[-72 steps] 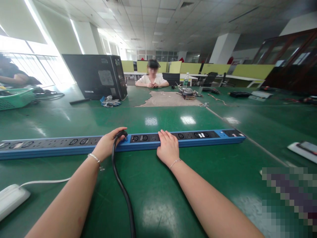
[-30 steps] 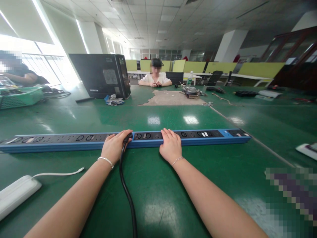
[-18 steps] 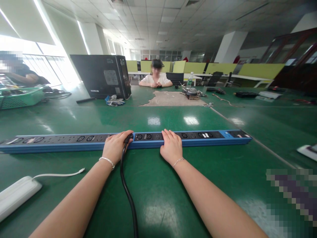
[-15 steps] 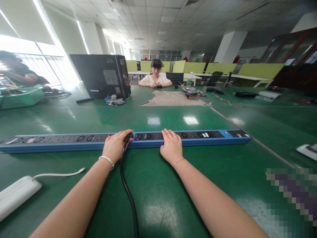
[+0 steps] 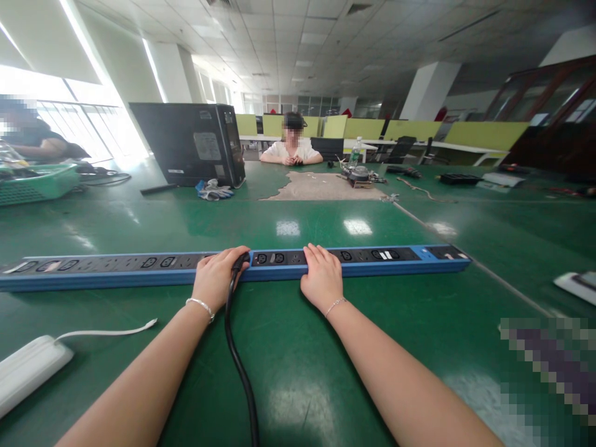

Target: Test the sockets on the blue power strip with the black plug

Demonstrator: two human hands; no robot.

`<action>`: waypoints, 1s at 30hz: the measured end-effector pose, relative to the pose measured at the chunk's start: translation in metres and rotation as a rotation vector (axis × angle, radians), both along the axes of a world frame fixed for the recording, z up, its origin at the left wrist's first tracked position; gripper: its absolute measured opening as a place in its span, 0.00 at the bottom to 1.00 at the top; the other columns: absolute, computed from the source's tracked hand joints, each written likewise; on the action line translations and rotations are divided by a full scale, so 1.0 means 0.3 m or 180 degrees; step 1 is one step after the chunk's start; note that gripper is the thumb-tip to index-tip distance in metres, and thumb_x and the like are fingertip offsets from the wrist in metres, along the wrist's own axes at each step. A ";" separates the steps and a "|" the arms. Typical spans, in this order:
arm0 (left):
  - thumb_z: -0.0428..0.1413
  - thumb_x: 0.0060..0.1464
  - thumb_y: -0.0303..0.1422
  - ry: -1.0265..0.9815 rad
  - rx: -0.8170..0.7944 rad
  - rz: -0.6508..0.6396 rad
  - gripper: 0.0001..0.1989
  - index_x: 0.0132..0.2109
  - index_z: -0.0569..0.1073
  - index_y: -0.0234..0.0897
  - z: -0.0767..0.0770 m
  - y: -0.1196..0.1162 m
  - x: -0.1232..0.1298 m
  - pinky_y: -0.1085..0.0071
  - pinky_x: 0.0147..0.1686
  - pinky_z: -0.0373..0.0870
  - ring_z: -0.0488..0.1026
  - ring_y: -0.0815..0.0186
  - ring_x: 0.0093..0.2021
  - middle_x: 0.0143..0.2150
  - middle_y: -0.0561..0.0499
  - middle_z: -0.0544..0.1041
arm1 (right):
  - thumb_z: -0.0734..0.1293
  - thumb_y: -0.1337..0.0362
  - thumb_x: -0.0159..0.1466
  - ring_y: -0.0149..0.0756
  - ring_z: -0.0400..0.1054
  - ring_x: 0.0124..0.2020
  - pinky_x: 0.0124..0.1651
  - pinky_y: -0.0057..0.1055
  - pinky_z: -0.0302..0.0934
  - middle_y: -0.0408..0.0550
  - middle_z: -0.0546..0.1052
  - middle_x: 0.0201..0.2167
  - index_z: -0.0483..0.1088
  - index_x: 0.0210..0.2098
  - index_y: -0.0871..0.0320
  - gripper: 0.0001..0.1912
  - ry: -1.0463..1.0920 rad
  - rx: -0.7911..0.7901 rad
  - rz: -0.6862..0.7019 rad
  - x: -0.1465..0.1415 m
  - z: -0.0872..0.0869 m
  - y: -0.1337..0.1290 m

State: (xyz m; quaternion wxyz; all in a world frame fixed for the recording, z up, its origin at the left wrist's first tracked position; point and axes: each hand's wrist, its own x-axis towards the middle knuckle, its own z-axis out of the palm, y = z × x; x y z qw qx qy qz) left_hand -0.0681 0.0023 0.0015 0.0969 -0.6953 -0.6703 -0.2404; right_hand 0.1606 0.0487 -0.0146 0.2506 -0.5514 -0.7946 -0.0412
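Observation:
A long blue power strip [image 5: 382, 269] with black sockets lies across the green table in front of me. My left hand [image 5: 216, 273] rests over its middle, with fingers closed around a black plug [image 5: 239, 261] that sits at the strip's face. From this plug a thick black cord [image 5: 238, 354] runs down toward me; the fingers partly hide the plug, so I cannot tell how deep it sits. A little to the right, my right hand [image 5: 323, 274] grips the power strip, fingers over the top and thumb at the front side.
A white charger-like block [image 5: 32, 372] with a short cable lies at the lower left. Farther back stand a black computer case [image 5: 186, 146], gloves [image 5: 214, 190] and a green basket [image 5: 41, 183]. A person [image 5: 291, 149] sits across the table; another is at far left.
Both hands keep their places on the plug and the strip. The view shifts very slightly; nothing else has visibly moved.

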 end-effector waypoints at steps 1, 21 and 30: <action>0.43 0.58 0.43 -0.0003 0.0010 -0.0004 0.18 0.52 0.66 0.47 -0.004 0.002 0.000 0.60 0.51 0.60 0.71 0.60 0.48 0.48 0.50 0.75 | 0.58 0.70 0.54 0.38 0.51 0.60 0.59 0.38 0.43 0.49 0.63 0.59 0.61 0.57 0.61 0.30 0.0001 0.0004 -0.0004 0.000 -0.001 0.000; 0.47 0.53 0.43 -0.0959 -0.0191 0.0443 0.22 0.53 0.66 0.40 0.091 -0.074 -0.351 0.65 0.48 0.65 0.71 0.61 0.44 0.45 0.50 0.75 | 0.58 0.71 0.53 0.39 0.52 0.60 0.59 0.38 0.43 0.48 0.64 0.59 0.62 0.56 0.61 0.30 0.0060 0.0105 0.0007 0.002 -0.010 0.004; 0.44 0.50 0.49 -0.0861 -0.0351 0.0368 0.29 0.54 0.65 0.38 0.058 -0.059 -0.375 0.62 0.45 0.67 0.73 0.58 0.43 0.44 0.44 0.76 | 0.59 0.71 0.53 0.39 0.52 0.59 0.58 0.37 0.44 0.48 0.64 0.58 0.62 0.56 0.61 0.30 0.0019 0.0127 0.0012 0.003 -0.012 0.008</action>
